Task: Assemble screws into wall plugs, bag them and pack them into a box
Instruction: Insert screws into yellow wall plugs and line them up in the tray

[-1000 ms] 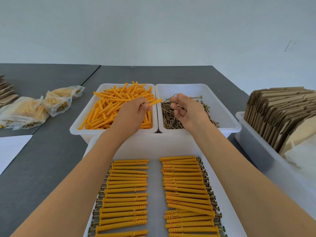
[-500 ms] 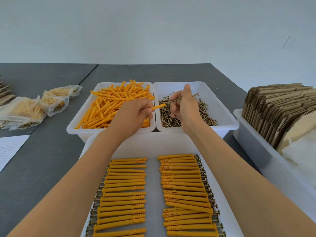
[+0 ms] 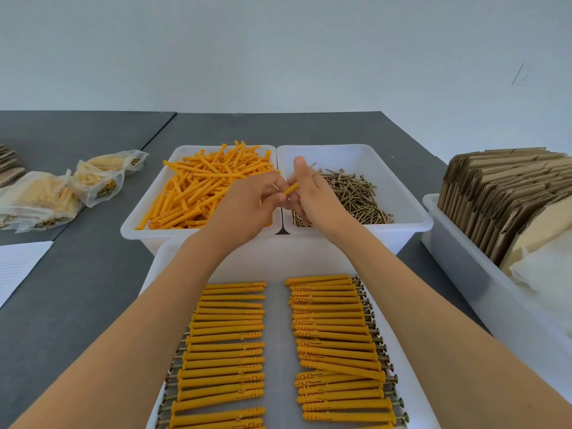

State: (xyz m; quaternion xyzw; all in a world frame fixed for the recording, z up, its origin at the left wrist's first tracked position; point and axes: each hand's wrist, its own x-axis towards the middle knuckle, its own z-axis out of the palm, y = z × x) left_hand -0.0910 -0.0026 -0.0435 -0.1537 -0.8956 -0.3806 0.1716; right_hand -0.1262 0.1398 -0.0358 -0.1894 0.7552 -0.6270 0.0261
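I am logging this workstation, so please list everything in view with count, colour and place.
loose wall plugs: many, orange, far left white bin
loose screws: many, brassy, far right white bin
assembled plugs with screws: two rows, orange, near white tray
filled bags: several, clear, on grey table at left
flattened cardboard boxes: a stack, brown, white bin at right
paper sheet: one, white, left edge
held wall plug: one, orange, between both hands
left hand: grips the plug
right hand: curled at the plug's other end
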